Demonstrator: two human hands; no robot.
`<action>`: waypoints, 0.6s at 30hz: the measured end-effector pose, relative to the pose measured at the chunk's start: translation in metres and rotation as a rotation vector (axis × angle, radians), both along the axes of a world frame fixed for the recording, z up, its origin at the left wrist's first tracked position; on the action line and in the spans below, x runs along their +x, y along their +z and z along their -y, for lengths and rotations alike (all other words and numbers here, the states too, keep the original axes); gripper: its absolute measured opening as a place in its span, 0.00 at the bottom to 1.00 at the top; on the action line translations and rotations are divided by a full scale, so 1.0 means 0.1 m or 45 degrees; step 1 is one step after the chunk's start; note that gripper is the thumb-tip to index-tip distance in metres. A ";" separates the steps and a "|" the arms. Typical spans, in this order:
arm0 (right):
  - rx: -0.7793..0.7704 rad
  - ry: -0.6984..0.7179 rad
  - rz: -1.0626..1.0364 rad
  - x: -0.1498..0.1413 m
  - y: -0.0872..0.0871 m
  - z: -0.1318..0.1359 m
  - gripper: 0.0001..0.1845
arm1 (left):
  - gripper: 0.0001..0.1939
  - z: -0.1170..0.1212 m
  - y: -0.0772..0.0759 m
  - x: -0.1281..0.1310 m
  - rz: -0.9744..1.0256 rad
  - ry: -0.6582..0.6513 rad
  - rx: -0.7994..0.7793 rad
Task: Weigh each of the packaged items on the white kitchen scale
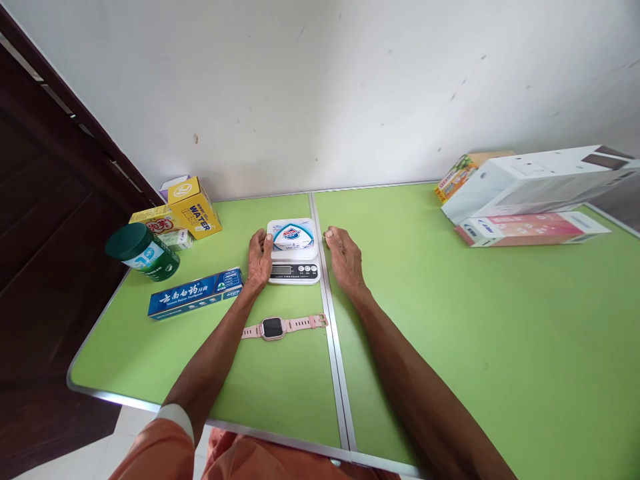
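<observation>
A small white kitchen scale [294, 270] stands at the middle of the green table [450, 320], with a white soap box [293, 235] lying on its platform. My left hand [260, 260] rests flat against the scale's left side, fingers stretched out, thumb touching the soap box's edge. My right hand [344, 260] lies flat on the table just right of the scale, fingers extended, a small gap between it and the scale. Neither hand holds anything. A pink smartwatch [280, 327] lies flat in front of the scale, between my forearms.
A blue toothpaste box [195, 293], a green-lidded jar [143, 252], and yellow boxes [193, 207] sit at the left. Long white and pink boxes [530, 200] lie at the back right. A dark door stands left; a white wall runs behind.
</observation>
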State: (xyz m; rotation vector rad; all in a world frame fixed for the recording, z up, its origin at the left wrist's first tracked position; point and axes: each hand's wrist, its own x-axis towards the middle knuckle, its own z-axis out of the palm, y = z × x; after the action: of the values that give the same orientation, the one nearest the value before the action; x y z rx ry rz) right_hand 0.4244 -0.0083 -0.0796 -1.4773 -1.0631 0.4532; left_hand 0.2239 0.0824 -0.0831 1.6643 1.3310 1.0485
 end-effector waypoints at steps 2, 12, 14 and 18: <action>-0.008 0.003 -0.057 0.00 0.02 0.00 0.35 | 0.44 0.00 0.00 0.01 0.013 0.000 0.004; -0.013 -0.003 -0.179 -0.01 -0.05 -0.04 0.47 | 0.41 0.02 -0.06 0.01 0.035 -0.021 0.058; 0.007 0.002 -0.136 -0.01 -0.08 -0.06 0.48 | 0.40 0.01 -0.08 0.02 0.038 -0.034 0.085; 0.070 0.034 0.119 -0.01 -0.15 -0.12 0.40 | 0.41 -0.01 -0.12 0.03 0.005 -0.056 0.153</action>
State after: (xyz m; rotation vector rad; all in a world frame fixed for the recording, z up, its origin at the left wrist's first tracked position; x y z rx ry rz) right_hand 0.4236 0.0033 -0.0945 -1.4485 -1.1611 0.3739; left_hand 0.2265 0.0833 -0.0947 1.7705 1.2442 1.1243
